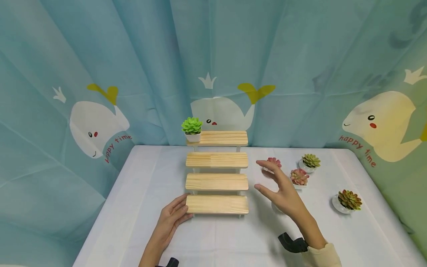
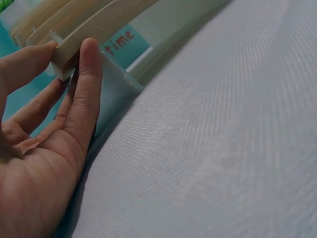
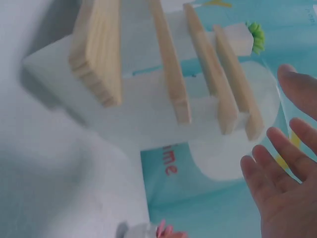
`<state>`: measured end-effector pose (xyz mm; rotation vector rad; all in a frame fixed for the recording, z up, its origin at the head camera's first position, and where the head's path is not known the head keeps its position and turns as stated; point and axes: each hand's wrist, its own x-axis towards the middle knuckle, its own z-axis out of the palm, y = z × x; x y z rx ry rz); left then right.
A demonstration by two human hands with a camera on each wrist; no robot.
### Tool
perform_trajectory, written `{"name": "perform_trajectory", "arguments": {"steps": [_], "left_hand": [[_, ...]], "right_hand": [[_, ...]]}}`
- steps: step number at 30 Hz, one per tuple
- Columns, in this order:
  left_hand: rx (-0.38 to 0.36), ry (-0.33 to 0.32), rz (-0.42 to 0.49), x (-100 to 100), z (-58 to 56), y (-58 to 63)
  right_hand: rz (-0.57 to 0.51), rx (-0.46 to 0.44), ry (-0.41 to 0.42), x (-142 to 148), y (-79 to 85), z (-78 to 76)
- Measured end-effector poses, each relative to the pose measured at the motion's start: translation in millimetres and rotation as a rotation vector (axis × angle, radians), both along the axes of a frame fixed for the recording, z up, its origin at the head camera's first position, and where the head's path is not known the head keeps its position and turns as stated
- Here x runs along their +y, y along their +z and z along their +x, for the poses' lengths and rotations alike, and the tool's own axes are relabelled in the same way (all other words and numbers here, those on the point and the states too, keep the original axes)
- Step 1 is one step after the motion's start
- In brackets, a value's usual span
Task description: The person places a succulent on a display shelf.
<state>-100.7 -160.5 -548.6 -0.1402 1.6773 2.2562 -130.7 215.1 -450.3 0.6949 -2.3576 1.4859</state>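
A wooden tiered display stand [image 1: 217, 204] with white supports rises in steps in the middle of the table. My left hand [image 1: 170, 222] grips the left end of its lowest board; in the left wrist view the thumb [image 2: 29, 64] lies on the board's end and a finger reaches beneath. On the top board's left end sits a bright green artificial succulent [image 1: 192, 127] in a white pot. Right of the stand, my right hand [image 1: 287, 193] hovers with thumb and fingers spread apart and nothing between them. It partly covers a pink succulent [image 1: 274, 162] and a white pot [image 1: 277, 208].
Further right on the white table [image 1: 140, 178] stand a reddish succulent [image 1: 299, 177], a green succulent [image 1: 311, 161] and a dark red-green succulent [image 1: 349, 199], all in white pots. A blue whale-print curtain [image 1: 150, 74] hangs behind the table's far edge.
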Motion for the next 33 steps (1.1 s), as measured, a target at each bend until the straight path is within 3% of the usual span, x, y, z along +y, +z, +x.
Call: {"name": "perform_trajectory", "arguments": {"steps": [6,16,24,33], "left_hand": [[0.026,-0.011,-0.011,0.3,0.7,0.2],[-0.007,-0.005,0.008,-0.4,0.8,0.4],[0.017,-0.028,-0.002,-1.3,0.9,0.4],[0.014,-0.004,0.003,0.1,0.8,0.4]], "right_hand": [[0.062,-0.010,-0.089,15.2,-4.6,12.8],[0.169,-0.105,-0.248,41.7,-17.2,33.2],[0.146,-0.117,-0.273,58.0,-36.4,40.8],[0.074,-0.160,-0.260,67.2,-58.5,43.8]]}}
